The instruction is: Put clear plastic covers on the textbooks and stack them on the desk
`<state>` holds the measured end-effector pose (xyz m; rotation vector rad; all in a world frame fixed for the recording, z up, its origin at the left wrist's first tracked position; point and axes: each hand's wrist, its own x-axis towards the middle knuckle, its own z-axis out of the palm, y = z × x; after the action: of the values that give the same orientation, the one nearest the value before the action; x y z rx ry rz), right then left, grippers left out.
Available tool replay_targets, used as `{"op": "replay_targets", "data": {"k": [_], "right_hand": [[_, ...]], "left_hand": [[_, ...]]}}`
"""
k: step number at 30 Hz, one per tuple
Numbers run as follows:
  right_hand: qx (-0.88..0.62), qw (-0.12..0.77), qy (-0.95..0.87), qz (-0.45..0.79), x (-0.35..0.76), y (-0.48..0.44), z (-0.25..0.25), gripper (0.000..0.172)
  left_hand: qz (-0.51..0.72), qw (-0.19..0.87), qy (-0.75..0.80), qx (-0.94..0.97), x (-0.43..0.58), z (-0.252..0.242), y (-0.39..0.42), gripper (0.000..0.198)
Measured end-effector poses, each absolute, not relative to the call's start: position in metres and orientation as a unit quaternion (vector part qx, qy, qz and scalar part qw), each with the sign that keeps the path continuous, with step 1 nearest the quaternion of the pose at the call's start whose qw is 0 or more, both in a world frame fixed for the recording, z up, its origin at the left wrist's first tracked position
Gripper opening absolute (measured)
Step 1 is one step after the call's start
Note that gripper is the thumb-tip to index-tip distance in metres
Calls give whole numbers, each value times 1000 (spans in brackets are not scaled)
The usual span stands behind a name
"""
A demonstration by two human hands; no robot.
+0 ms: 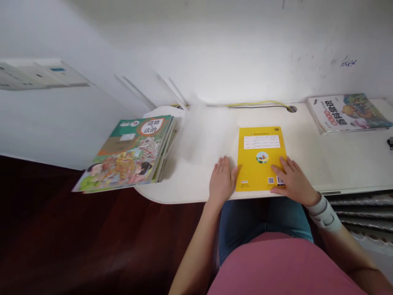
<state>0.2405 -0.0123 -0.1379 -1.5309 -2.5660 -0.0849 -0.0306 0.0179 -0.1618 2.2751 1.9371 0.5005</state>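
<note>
A yellow book (260, 153) lies flat, back cover up, on the white desk (199, 139) near its front edge. My left hand (221, 179) rests flat on the desk against the book's left edge, fingers stretched out. My right hand (291, 180) lies open on the book's lower right corner, fingers spread over the barcode. Neither hand holds anything.
A stack of colourful textbooks (132, 153) sits at the desk's left end, overhanging the edge. Another stack of books (346, 111) lies at the back right. A yellow and black cable (260, 104) runs along the wall to a desk hole (291, 109). Dark floor lies to the left.
</note>
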Motion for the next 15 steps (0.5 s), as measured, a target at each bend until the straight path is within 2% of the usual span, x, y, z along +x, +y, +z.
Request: {"op": "replay_targets", "data": {"k": [8, 15], "right_hand": [[-492, 127, -861, 14, 235, -1, -151, 78], [-493, 180, -851, 26, 234, -4, -156, 64]], "left_hand": [[173, 69, 634, 750, -28, -155, 16, 60], [218, 166, 627, 729, -35, -151, 15, 58]]}}
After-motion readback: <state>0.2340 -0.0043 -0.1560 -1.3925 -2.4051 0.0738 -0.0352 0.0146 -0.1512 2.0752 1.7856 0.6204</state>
